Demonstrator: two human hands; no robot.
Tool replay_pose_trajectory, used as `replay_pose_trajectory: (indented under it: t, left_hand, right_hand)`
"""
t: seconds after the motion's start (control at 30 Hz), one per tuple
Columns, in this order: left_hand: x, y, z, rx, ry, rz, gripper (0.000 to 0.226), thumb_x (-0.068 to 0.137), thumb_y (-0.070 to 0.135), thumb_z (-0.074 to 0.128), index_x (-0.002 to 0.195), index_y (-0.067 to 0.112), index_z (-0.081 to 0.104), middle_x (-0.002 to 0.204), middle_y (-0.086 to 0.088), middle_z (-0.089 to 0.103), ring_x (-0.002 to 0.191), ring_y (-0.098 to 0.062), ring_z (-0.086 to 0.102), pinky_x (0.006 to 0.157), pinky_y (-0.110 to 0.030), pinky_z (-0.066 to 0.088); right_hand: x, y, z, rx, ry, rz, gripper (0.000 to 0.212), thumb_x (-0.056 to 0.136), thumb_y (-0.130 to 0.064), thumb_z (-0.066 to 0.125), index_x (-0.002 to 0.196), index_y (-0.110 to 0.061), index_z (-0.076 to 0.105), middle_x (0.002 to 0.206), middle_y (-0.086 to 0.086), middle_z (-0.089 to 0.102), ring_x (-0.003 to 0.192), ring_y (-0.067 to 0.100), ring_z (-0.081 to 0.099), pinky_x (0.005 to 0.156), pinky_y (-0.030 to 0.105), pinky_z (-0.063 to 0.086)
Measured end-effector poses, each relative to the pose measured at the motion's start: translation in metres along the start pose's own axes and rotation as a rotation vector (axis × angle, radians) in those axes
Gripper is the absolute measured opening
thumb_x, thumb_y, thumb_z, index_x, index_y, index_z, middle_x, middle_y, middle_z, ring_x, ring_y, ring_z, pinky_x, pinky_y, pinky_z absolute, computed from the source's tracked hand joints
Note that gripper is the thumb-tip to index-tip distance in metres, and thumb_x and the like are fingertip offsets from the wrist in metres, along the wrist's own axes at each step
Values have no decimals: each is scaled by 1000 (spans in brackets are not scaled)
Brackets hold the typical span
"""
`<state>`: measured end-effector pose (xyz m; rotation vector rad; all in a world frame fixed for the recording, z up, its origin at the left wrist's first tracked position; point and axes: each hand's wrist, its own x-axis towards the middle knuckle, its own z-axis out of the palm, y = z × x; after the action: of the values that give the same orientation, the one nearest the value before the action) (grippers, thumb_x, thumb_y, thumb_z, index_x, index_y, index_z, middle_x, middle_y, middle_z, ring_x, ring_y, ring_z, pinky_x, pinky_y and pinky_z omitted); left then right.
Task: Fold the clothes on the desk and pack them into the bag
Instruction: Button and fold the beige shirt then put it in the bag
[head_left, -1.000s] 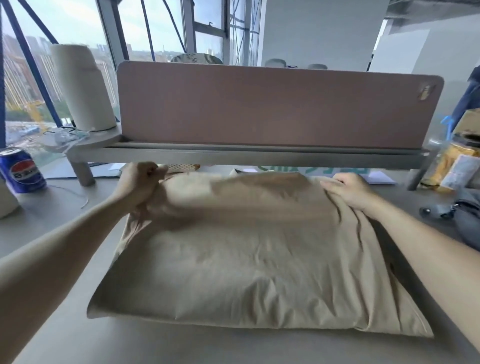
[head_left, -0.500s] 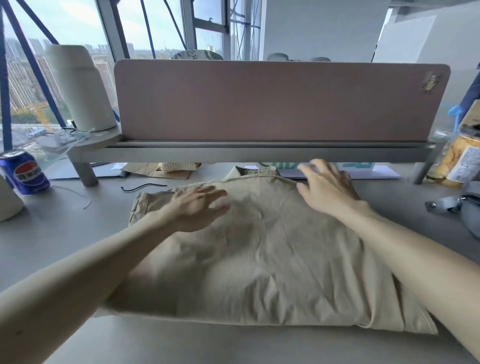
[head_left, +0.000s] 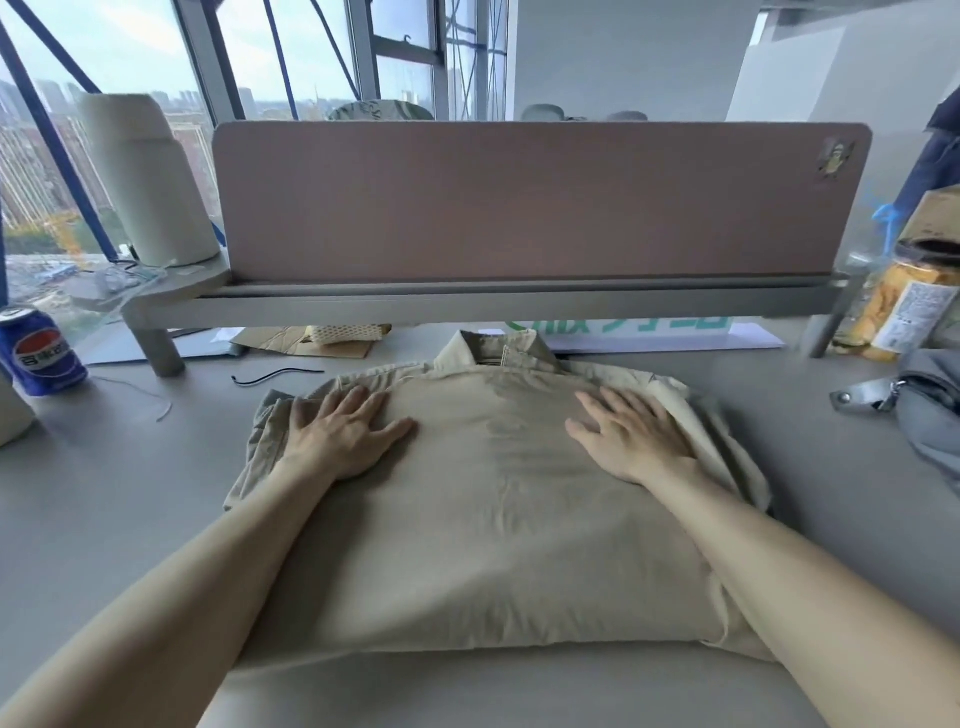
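Left hand (head_left: 347, 432) and right hand (head_left: 635, 435) lie flat, fingers straight, pressing the far part of the folded beige shirt (head_left: 488, 519), which sits mid-desk (head_left: 104, 519) with its collar toward the pink divider (head_left: 519, 200). Grey bag (head_left: 930, 415) at the right edge, contents not visible; behind it a clear jar (head_left: 904, 306) holds yellowish snacks. Blue soda can (head_left: 39, 351) stands far left.
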<state>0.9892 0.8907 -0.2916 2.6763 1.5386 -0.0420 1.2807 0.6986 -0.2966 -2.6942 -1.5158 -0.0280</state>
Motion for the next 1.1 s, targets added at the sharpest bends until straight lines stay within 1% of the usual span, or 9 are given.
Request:
replay_pose_trajectory:
  t: [0.13, 0.27, 0.4, 0.47, 0.57, 0.77, 0.9, 1.03, 1.1]
  left_hand:
    - [7, -24, 6, -5, 28, -11, 97, 76, 92, 8, 158, 40, 15, 167, 16, 5, 154, -14, 1, 120, -55, -2]
    - [7, -40, 6, -18, 54, -82, 91, 80, 89, 9, 157, 41, 15, 166, 16, 10, 153, -14, 8, 119, -58, 3]
    - [0, -48, 1, -111, 29, -168, 87, 81, 90, 20, 155, 45, 16, 164, 15, 18, 152, -18, 11, 116, -65, 9]
    - [-7, -53, 1, -153, 26, -193, 87, 79, 91, 22, 154, 46, 17, 162, 11, 21, 151, -21, 12, 115, -65, 10]
    - [-24, -64, 1, -162, 24, -219, 92, 76, 94, 21, 153, 44, 21, 161, 8, 23, 149, -26, 17, 116, -60, 14]
    - [-63, -71, 2, -186, 26, -204, 92, 74, 94, 24, 148, 38, 31, 156, 7, 28, 145, -22, 22, 113, -53, 18]
    - [-86, -72, 4, -232, 42, -202, 102, 62, 100, 19, 142, 38, 33, 150, 2, 33, 145, -20, 25, 113, -53, 19]
    - [-108, -73, 5, -303, 58, -247, 101, 78, 89, 36, 156, 28, 17, 161, -5, 24, 150, -22, 21, 118, -49, 16]
    - [-118, -74, 2, -388, 106, -274, 98, 82, 79, 49, 152, 17, 22, 156, -12, 35, 144, -29, 34, 114, -47, 27]
  right_hand:
    - [2, 14, -2, 68, -9, 38, 66, 96, -63, 27, 155, -34, 24, 164, 0, 18, 150, 21, 14, 120, 38, 5]
    - [5, 23, 0, 17, 28, 166, 68, 91, -68, 21, 153, -38, 27, 163, -5, 20, 150, 22, 15, 118, 51, 3]
    - [4, 23, -3, 73, -13, 207, 73, 86, -71, 19, 152, -40, 23, 164, -7, 15, 149, 26, 15, 115, 59, 11]
    - [2, 22, -3, 105, -34, 211, 74, 86, -73, 20, 153, -42, 19, 165, -9, 9, 151, 28, 10, 115, 59, 9]
    - [-4, 22, -6, 99, -68, 198, 75, 87, -75, 21, 154, -42, 16, 165, -9, 5, 151, 28, 6, 115, 58, 8]
    - [-34, 24, -4, 84, -74, 205, 75, 87, -76, 19, 154, -43, 16, 165, -9, 5, 151, 27, 5, 115, 58, 9]
    - [-61, 23, -5, 78, -71, 212, 74, 87, -76, 20, 153, -42, 17, 165, -9, 6, 151, 27, 6, 114, 57, 9]
    - [-75, 22, -12, 67, -121, 212, 75, 88, -75, 17, 155, -42, 13, 166, -8, 2, 152, 27, 2, 116, 57, 7]
    - [-75, 16, -21, 7, -176, 217, 73, 90, -72, 14, 156, -40, 8, 166, -7, -3, 152, 28, -3, 116, 59, 3]
